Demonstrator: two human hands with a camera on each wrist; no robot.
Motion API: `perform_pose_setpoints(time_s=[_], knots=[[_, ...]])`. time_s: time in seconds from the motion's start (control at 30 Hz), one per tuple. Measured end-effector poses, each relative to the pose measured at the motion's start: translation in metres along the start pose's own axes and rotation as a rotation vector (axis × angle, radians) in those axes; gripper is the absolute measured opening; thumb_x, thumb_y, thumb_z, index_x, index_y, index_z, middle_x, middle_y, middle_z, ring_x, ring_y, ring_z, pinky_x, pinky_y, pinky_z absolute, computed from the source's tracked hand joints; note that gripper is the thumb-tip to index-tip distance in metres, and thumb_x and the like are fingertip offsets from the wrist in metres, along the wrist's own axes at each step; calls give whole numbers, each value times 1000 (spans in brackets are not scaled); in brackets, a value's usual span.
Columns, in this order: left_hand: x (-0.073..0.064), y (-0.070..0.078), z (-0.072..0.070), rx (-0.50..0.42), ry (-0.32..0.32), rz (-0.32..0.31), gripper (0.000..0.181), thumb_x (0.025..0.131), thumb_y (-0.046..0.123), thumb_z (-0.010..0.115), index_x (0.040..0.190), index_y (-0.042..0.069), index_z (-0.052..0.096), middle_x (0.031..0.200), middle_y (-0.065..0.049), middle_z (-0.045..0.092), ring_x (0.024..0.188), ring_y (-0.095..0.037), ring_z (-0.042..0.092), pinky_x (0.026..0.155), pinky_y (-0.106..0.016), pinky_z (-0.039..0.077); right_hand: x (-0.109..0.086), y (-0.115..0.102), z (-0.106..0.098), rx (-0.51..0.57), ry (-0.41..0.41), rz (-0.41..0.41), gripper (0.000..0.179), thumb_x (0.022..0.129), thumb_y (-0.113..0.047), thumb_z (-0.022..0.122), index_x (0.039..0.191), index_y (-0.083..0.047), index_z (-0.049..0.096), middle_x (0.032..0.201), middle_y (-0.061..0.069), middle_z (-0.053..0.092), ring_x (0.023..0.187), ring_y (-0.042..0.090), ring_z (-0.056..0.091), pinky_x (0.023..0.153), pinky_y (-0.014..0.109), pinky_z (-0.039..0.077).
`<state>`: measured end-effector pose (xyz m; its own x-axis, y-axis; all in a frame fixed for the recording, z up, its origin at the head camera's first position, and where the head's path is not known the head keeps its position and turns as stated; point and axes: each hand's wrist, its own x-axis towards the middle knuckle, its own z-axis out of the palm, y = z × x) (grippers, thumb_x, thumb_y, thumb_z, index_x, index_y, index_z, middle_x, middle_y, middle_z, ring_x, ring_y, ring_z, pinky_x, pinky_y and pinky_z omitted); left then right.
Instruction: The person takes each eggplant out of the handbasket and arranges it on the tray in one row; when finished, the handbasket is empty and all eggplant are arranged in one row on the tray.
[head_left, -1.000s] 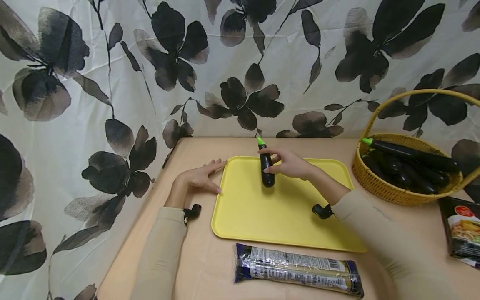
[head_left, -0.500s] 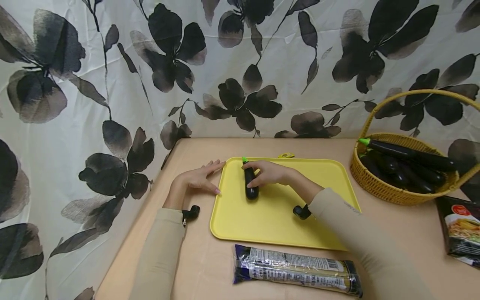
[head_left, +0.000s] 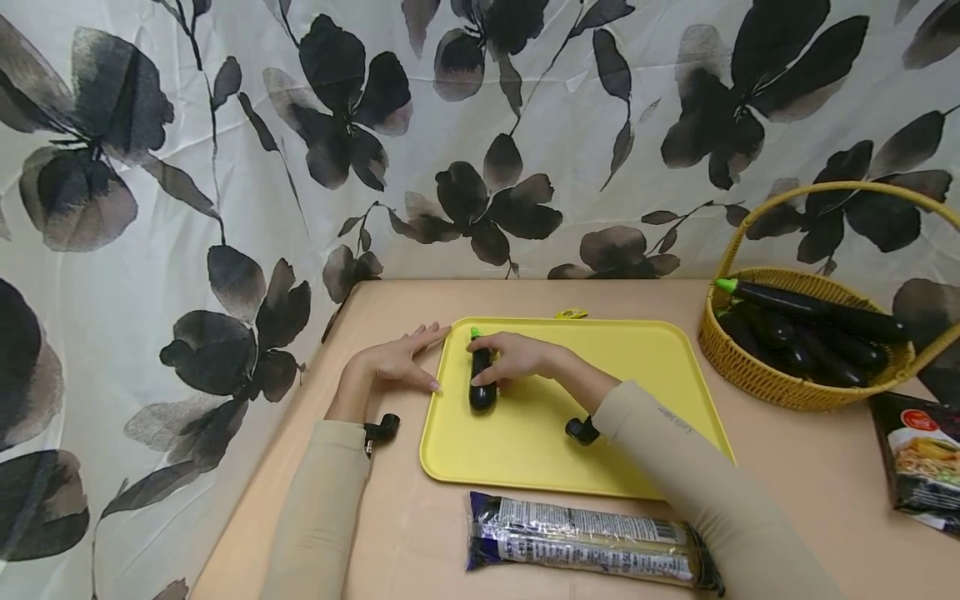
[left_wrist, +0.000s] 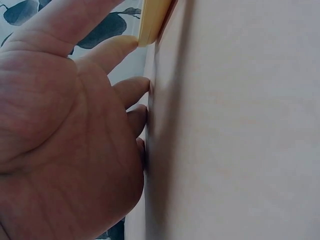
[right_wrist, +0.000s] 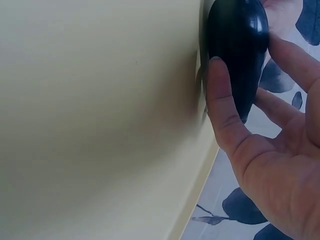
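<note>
A small dark eggplant (head_left: 482, 395) with a bright green stem end lies lengthwise over the left part of a yellow tray (head_left: 510, 458). Fingers and thumb of my right hand (head_left: 521, 357) grip its sides from above. In the right wrist view the thumb presses one side of the eggplant (right_wrist: 237, 35) and other fingers reach round the opposite side; it is very close to the tray, though contact is hard to tell. My left hand (head_left: 393, 360) rests on the table, fingers spread, with index finger and thumb touching the tray's left edge.
At the right stands a wicker basket (head_left: 738, 379) with a tall handle, holding several dark eggplants (head_left: 817, 312). A clear-wrapped long package (head_left: 585, 540) lies before the tray. A black food packet (head_left: 922, 467) lies far right. Behind the tray is a small yellow object (head_left: 572, 314).
My right hand has carried the eggplant left and nearer to me, down toward the tray's left side. The small yellow object behind the tray has come into view. My left hand stays put.
</note>
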<state>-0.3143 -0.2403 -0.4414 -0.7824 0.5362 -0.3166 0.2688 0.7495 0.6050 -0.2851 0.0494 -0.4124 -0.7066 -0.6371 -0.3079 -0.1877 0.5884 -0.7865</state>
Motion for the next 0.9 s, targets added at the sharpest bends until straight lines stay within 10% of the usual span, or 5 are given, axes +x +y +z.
perform_pose_setpoints(time_s=[0.9], knots=[[-7, -4, -9, -26, -38, -2, 121, 71, 52, 93, 167, 36, 20, 177, 0, -1, 162, -38, -12, 125, -72, -5, 8, -28, 23, -110, 70, 25, 78, 93, -41, 79, 157, -10, 46, 151, 21, 51, 77, 25, 75, 73, 30, 61]])
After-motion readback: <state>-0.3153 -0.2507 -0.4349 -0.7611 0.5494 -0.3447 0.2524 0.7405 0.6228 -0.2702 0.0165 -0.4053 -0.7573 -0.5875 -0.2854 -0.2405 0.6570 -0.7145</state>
